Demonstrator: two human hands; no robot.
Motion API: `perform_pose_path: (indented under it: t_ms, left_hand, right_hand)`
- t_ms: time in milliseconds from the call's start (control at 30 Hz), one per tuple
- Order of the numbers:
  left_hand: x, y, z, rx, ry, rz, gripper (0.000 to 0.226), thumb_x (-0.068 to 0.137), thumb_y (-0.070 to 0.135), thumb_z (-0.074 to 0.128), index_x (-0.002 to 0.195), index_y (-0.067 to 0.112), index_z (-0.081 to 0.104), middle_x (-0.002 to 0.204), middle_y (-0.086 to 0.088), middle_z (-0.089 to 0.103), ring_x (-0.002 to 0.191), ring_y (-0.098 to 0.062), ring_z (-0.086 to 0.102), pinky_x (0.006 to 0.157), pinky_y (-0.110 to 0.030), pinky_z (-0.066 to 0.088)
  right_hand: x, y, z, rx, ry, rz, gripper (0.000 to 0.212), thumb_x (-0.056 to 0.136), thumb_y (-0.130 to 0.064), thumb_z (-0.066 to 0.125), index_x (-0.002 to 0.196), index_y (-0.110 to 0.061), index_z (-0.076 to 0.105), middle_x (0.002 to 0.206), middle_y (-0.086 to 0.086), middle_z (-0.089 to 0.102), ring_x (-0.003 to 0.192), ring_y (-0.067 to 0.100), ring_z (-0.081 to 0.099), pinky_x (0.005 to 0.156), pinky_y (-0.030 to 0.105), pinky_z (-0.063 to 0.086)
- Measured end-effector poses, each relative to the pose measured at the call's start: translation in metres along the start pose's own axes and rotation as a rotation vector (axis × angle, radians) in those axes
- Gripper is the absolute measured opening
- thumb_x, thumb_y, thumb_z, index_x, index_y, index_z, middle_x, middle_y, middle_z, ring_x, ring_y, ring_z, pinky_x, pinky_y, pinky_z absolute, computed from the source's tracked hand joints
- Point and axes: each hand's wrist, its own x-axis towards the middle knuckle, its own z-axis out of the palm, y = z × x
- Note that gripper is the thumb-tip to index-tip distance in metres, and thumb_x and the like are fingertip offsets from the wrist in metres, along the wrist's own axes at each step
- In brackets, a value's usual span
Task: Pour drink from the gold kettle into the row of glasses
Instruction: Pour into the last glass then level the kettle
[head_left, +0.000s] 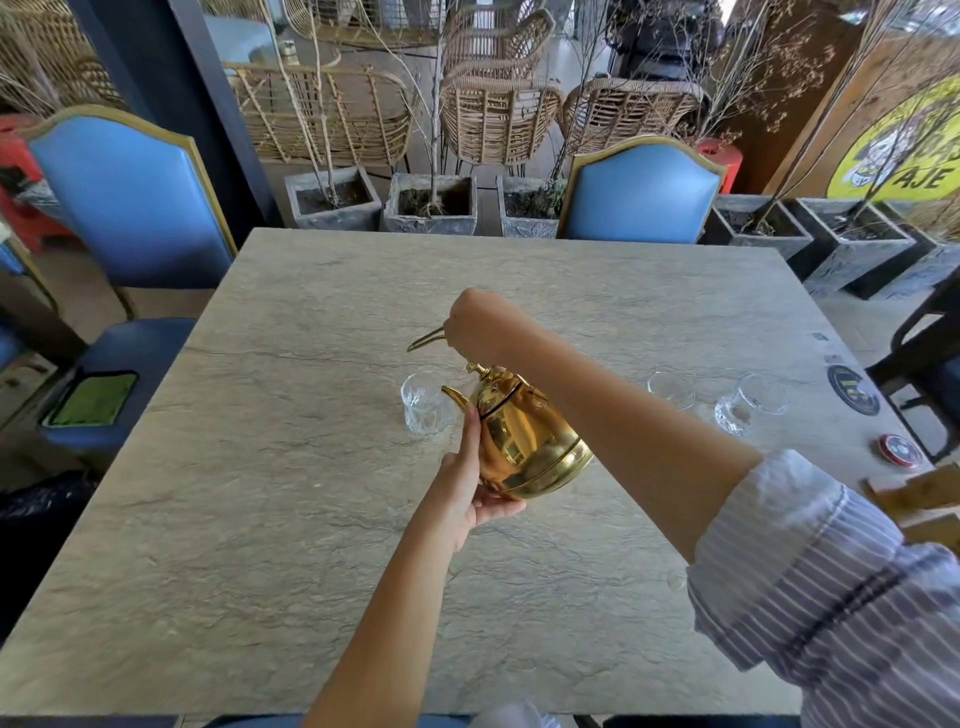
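Note:
The gold kettle (524, 441) hangs tilted over the middle of the stone table (260, 519), its spout pointing left over a clear glass (423, 402). My right hand (475, 322) is closed on the kettle's wire handle from above. My left hand (467, 483) cups the kettle's base and side from below. Two more clear glasses stand to the right: one (671, 389) just past my right forearm, another (748, 405) further right. My forearm hides part of the row. I cannot see liquid flowing.
Two round coasters (852, 389) (898, 451) lie near the table's right edge. Blue chairs stand at the far left (130, 197) and far side (641, 195). A phone with a green screen (93, 399) rests on the left chair's seat. Stone planters line the floor behind.

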Motion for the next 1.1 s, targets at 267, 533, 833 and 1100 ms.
perform_pose_path:
  t_ms: [267, 533, 833, 1100]
  left_hand:
    - [-0.004, 0.001, 0.002, 0.003, -0.02, 0.013, 0.074, 0.063, 0.083, 0.044, 0.104, 0.024, 0.065, 0.112, -0.011, 0.073, 0.095, -0.024, 0.074, 0.069, -0.037, 0.067]
    - [-0.011, 0.003, 0.007, 0.016, -0.042, 0.022, 0.076, 0.064, 0.082, 0.043, 0.104, 0.021, 0.067, 0.108, -0.012, 0.074, 0.096, -0.026, 0.074, 0.068, -0.036, 0.067]
    - [-0.014, 0.004, 0.009, 0.045, -0.053, 0.049, 0.075, 0.065, 0.081, 0.043, 0.104, 0.021, 0.067, 0.109, -0.012, 0.075, 0.097, -0.028, 0.075, 0.071, -0.038, 0.067]
    - [-0.011, 0.002, 0.007, 0.062, -0.03, 0.046, 0.074, 0.067, 0.08, 0.045, 0.102, 0.02, 0.067, 0.105, -0.012, 0.076, 0.096, -0.027, 0.076, 0.073, -0.04, 0.067]
  right_hand:
    - [-0.009, -0.004, -0.005, 0.102, 0.051, 0.018, 0.029, 0.094, -0.009, 0.039, 0.107, -0.001, 0.064, 0.065, 0.002, 0.04, 0.054, 0.014, 0.034, 0.049, 0.022, 0.03]
    - [-0.013, -0.002, -0.01, 0.051, 0.056, -0.02, 0.03, 0.096, -0.01, 0.039, 0.108, 0.0, 0.064, 0.064, 0.002, 0.037, 0.056, 0.015, 0.035, 0.051, 0.023, 0.03]
    - [-0.02, 0.005, -0.012, 0.077, 0.11, -0.017, 0.031, 0.097, -0.01, 0.037, 0.109, 0.001, 0.062, 0.067, 0.003, 0.04, 0.081, 0.027, 0.046, 0.073, 0.033, 0.037]
    - [-0.02, 0.01, -0.009, 0.071, 0.119, -0.017, 0.019, 0.095, -0.013, 0.038, 0.083, -0.005, 0.051, 0.085, 0.012, 0.053, 0.078, 0.028, 0.048, 0.068, 0.033, 0.039]
